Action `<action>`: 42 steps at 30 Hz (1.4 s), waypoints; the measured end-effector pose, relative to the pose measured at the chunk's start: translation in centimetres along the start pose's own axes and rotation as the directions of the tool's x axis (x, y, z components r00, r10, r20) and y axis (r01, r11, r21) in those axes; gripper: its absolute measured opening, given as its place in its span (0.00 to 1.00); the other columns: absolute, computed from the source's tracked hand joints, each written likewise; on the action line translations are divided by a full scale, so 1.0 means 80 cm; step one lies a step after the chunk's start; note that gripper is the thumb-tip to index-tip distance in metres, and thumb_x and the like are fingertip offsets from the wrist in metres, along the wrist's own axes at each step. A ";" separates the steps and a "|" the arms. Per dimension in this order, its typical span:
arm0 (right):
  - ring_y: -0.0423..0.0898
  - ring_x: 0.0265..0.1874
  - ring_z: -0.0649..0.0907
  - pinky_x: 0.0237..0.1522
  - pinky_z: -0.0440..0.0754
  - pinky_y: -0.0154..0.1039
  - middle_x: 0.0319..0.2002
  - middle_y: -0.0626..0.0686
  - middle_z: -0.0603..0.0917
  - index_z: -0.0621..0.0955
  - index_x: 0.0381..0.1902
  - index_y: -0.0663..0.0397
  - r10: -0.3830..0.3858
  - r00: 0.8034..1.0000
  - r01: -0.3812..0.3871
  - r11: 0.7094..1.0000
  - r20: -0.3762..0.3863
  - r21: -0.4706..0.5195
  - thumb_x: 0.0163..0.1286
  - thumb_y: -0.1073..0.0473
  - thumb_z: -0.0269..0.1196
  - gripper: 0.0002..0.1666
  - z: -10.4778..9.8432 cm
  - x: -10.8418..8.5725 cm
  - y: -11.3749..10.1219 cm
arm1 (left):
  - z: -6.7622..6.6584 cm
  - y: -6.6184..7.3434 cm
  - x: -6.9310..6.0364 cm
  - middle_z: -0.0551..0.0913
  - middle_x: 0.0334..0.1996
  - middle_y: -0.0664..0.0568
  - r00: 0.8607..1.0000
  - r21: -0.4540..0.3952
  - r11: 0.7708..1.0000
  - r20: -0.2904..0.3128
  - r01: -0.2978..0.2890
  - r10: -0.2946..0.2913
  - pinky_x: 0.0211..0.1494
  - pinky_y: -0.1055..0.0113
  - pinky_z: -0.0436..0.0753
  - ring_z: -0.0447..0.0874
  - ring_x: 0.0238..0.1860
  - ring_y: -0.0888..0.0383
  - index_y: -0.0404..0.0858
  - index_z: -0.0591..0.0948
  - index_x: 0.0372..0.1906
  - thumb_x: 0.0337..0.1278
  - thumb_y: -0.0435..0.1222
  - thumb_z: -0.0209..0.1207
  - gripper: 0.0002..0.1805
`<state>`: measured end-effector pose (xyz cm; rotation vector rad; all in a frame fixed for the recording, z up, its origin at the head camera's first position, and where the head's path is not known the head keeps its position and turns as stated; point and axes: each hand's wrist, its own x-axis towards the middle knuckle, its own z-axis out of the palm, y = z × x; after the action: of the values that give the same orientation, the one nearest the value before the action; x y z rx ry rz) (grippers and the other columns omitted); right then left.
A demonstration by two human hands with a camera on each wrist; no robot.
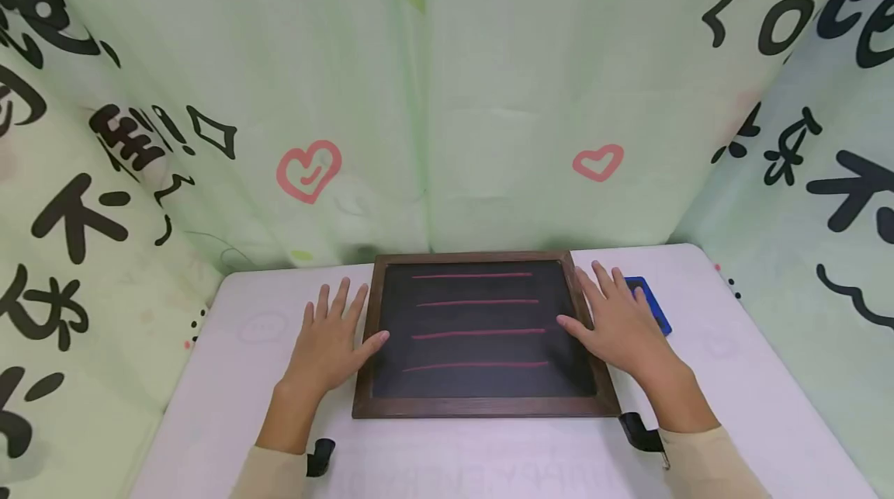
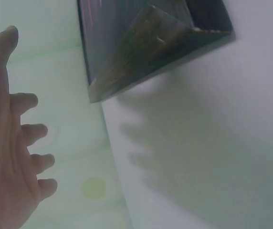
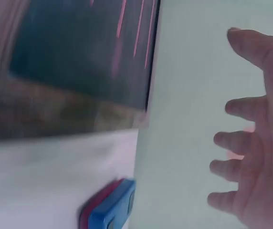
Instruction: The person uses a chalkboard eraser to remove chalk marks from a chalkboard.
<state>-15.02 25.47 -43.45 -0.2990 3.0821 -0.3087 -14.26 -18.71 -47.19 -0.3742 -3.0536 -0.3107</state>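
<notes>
Head view, frame [image 1: 486, 407] around blackboard [image 1: 482, 317], 4 lines [image 1: 478, 334], left grip [image 1: 327, 351] wide, right grip [image 1: 621, 328] wide

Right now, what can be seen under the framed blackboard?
White tabletop shows beside and in front of the framed blackboard; whatever lies directly beneath it is covered, and neither wrist view reveals it.

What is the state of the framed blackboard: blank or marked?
Marked: the head view shows four pink lines across the framed blackboard.
</notes>
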 end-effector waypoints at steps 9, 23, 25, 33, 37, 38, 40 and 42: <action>0.77 0.75 0.58 0.69 0.56 0.80 0.77 0.75 0.58 0.58 0.80 0.66 0.031 0.999 -0.030 0.997 -0.015 0.070 0.75 0.35 0.59 0.53 -0.008 0.004 0.051 | 0.004 -0.012 0.005 0.52 0.83 0.37 0.999 -0.065 0.998 0.036 -0.006 0.009 0.78 0.29 0.54 0.49 0.80 0.28 0.42 0.56 0.83 0.71 0.65 0.50 0.48; 0.80 0.69 0.65 0.62 0.68 0.80 0.74 0.78 0.60 0.57 0.79 0.69 0.064 0.998 -0.065 0.991 0.012 0.115 0.75 0.35 0.60 0.54 0.001 0.002 0.115 | 0.017 -0.030 0.013 0.59 0.80 0.35 0.995 -0.103 0.993 0.079 -0.051 0.059 0.77 0.29 0.58 0.55 0.79 0.28 0.43 0.59 0.83 0.70 0.64 0.53 0.46; 0.80 0.69 0.65 0.63 0.67 0.80 0.74 0.79 0.59 0.56 0.79 0.71 0.065 0.998 -0.067 0.992 0.021 0.106 0.74 0.35 0.60 0.55 0.003 0.003 0.123 | 0.020 -0.034 0.014 0.60 0.80 0.35 0.994 -0.113 0.992 0.082 -0.060 0.069 0.76 0.29 0.59 0.56 0.78 0.28 0.44 0.59 0.82 0.70 0.64 0.54 0.46; 0.82 0.69 0.62 0.65 0.63 0.80 0.71 0.83 0.58 0.53 0.78 0.78 0.107 0.992 -0.115 0.984 0.068 0.138 0.73 0.36 0.62 0.60 0.010 0.008 0.146 | 0.028 -0.046 0.014 0.63 0.78 0.35 0.988 -0.121 0.989 0.121 -0.085 0.099 0.75 0.29 0.62 0.59 0.77 0.27 0.44 0.63 0.81 0.70 0.61 0.56 0.43; 0.83 0.66 0.64 0.62 0.66 0.80 0.68 0.86 0.59 0.54 0.76 0.81 0.142 0.987 -0.151 0.978 0.072 0.141 0.72 0.34 0.62 0.61 0.017 0.010 0.154 | 0.033 -0.049 0.012 0.64 0.78 0.34 0.984 -0.152 0.984 0.136 -0.092 0.113 0.74 0.28 0.62 0.59 0.76 0.26 0.45 0.64 0.81 0.70 0.61 0.57 0.43; 0.82 0.65 0.65 0.62 0.67 0.80 0.67 0.86 0.60 0.55 0.75 0.82 0.150 0.986 -0.159 0.977 0.073 0.143 0.72 0.34 0.62 0.61 0.018 0.010 0.156 | 0.035 -0.049 0.011 0.64 0.78 0.34 0.983 -0.160 0.983 0.140 -0.093 0.115 0.74 0.28 0.62 0.59 0.76 0.26 0.45 0.64 0.81 0.70 0.61 0.57 0.43; 0.82 0.63 0.67 0.60 0.69 0.80 0.65 0.87 0.62 0.56 0.74 0.83 0.166 0.983 -0.176 0.974 0.076 0.144 0.71 0.33 0.63 0.62 0.023 0.010 0.158 | 0.038 -0.050 0.009 0.63 0.78 0.34 0.982 -0.169 0.982 0.152 -0.089 0.115 0.74 0.27 0.63 0.59 0.76 0.25 0.45 0.63 0.81 0.70 0.61 0.57 0.43; 0.81 0.61 0.69 0.59 0.72 0.79 0.63 0.87 0.63 0.57 0.73 0.84 0.182 0.980 -0.192 0.970 0.079 0.149 0.70 0.32 0.63 0.62 0.027 0.011 0.160 | 0.040 -0.050 0.008 0.63 0.78 0.34 0.980 -0.176 0.981 0.161 -0.086 0.114 0.73 0.27 0.63 0.59 0.76 0.25 0.45 0.63 0.81 0.70 0.61 0.57 0.43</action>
<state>-18.17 37.21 -48.13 -0.0118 2.9696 -0.5167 -15.92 -21.73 -51.09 -0.5914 -3.1681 -0.5613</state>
